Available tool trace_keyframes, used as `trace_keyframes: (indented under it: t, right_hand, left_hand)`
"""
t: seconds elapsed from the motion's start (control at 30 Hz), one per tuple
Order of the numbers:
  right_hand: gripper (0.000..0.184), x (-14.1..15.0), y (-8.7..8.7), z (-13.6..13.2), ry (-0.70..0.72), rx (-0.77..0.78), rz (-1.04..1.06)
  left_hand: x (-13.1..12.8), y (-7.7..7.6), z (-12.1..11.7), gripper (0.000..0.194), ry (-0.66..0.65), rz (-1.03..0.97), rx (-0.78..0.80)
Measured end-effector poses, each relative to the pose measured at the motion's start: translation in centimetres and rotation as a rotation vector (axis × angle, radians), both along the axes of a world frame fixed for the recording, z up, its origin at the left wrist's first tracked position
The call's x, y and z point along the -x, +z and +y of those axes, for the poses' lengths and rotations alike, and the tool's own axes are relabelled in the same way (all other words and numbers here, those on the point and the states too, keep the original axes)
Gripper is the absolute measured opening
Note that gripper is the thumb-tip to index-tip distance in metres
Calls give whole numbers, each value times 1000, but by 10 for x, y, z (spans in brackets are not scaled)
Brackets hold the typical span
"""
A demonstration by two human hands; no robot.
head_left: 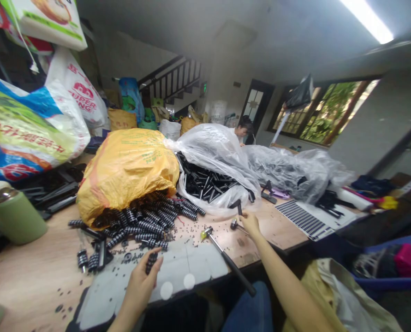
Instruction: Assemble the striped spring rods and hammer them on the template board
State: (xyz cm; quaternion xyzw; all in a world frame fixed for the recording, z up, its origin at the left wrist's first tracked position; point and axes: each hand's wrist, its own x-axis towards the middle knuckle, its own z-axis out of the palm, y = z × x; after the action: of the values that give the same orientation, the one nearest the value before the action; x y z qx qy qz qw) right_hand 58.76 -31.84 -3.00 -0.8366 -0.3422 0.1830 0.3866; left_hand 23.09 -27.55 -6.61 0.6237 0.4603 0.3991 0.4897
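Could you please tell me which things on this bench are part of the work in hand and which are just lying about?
In use:
- left hand holding a ribbed black part
- right hand holding a black tube
- pile of ribbed parts spilling from the yellow sack
- clear bag of tubes

Lying about:
- hammer
- green flask
- striped sheet

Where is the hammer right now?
The hammer lies on the table's near edge, centre of the head view, between the left hand and right hand.
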Motion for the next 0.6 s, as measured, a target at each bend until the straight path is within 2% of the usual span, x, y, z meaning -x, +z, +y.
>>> trace_keyframes:
  t: [0.17,0.23,0.27,0.37,0.43,0.47,0.53,0.6]
  right_hand:
    - [36,98,-10,-1,405,-96,290]
    - [37,139,-11,-1,582,-91,440]
    - [38,156,-11,-1,628,-108,543]
    - [49,194,-8,3,562,-152,889]
    - [52,210,-7,7,494,-116,1088]
    - [52,215,-7,10,485,-84,1169]
    - [47,221,-9,14,459,-60,1249]
    - [47,222,-13,16,389,-127,1190]
  left_hand:
    - [-31,17,2,44,-83,-87,154]
    - [-39,22,2,38,-54,-77,155]
    - [-40,23,2,34,-22,-63,107]
    - [-32,19,3,25,42,2,-262]
    - [-22,12,3,17,-11,58,-513]
    - [-17,9,2,16,-41,84,-583]
    - [-10,3,1,16,-79,118,-604]
    - [-7,2,0,19,-84,87,-483]
